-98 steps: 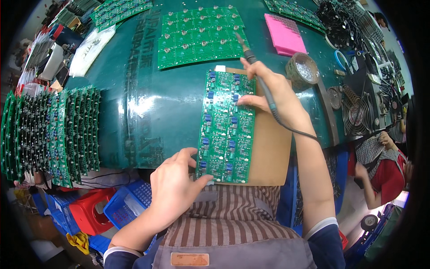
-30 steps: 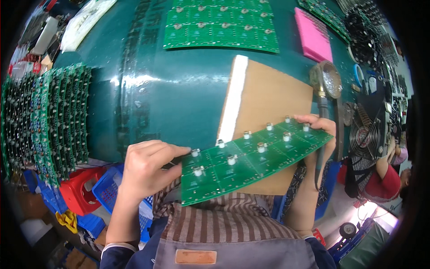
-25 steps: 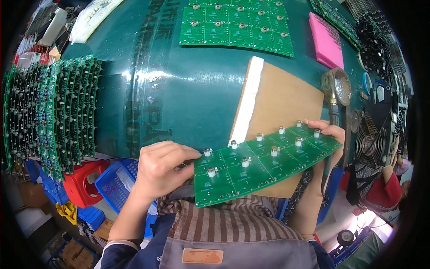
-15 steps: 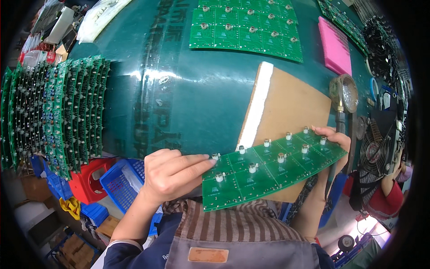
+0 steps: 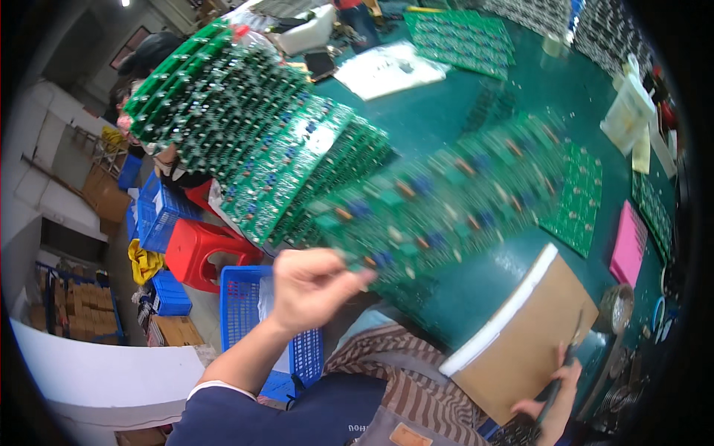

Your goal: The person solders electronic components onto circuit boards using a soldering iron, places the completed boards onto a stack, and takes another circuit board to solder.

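Observation:
My left hand (image 5: 309, 290) pinches the near left corner of a long green circuit board (image 5: 446, 197). Motion blurs the board, which is held tilted above the table, with rows of blue, orange and green parts facing up. At the lower right, my right hand (image 5: 567, 379) is closed around the dark handle of a soldering iron (image 5: 550, 401). Its thin metal end points away over a brown board (image 5: 520, 338) with a white strip along one edge. Just left of the held board stands a dense row of upright circuit boards (image 5: 290, 160).
Another green board (image 5: 576, 197) lies on the table (image 5: 401, 126), with a pink foam block (image 5: 628, 241) to its right. A round metal holder (image 5: 616, 308) sits beside the brown board. Blue baskets (image 5: 245, 297) and a red stool (image 5: 201, 253) are on the left.
The view has swung left. My right hand has let go of the circuit board and taken the soldering iron. The board in my left hand now shows blue and orange parts instead of silver cylinders.

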A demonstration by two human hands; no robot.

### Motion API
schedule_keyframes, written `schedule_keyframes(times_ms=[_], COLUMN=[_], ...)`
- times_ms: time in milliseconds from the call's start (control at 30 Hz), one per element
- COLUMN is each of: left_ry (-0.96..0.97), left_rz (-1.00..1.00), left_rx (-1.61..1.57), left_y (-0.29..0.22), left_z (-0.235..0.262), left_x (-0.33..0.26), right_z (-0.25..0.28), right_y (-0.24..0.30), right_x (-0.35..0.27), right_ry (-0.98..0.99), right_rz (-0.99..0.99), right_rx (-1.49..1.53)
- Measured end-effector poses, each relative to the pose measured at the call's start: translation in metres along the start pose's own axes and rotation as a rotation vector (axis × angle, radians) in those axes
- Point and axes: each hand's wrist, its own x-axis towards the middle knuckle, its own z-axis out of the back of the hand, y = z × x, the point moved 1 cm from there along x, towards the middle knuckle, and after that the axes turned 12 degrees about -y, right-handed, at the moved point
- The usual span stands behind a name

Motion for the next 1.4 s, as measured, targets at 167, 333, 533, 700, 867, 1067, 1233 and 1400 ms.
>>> schedule_keyframes(times_ms=[167, 333, 533, 700, 867, 1067, 1233, 1400], left_ry=[-0.46, -0.518, -0.412, -0.576, 0.396, 0.59, 0.248, 0.165], left_rz=[0.24, 0.397, 0.292, 0.142, -0.354, -0.582, -0.691, -0.154], left_rx=[-0.21, -0.39, 0.227, 0.622, 0.157, 0.089, 0.261, 0.033], left_y=[-0.017, 0.004, 0.037, -0.015, -0.085, -0.077, -0.071, -0.02], left_z=[0.062, 0.096, 0.108, 0.106, -0.001, -0.084, -0.083, -0.07], left_x=[0.024, 0.028, 0.027, 0.009, 0.015, -0.008, 0.003, 0.027], right_z=[-0.029, -0.018, 0.004, 0.067, 0.074, 0.036, 0.022, -0.036], right_y=[-0.021, 0.027, 0.048, 0.102, 0.101, 0.113, 0.096, 0.034], right_x=[-0.023, -0.02, -0.04, 0.015, 0.044, 0.14, 0.178, 0.159], right_ry=[-0.061, 0.156, 0.205, 0.021, -0.47, -0.701, -0.883, -0.751], right_rz=[0.556, 0.109, -0.37, 0.01, 0.363, 0.41, 0.246, -0.051], right_rx=[-0.653, -0.216, 0.302, 0.393, 0.646, 0.603, -0.042, 0.054])
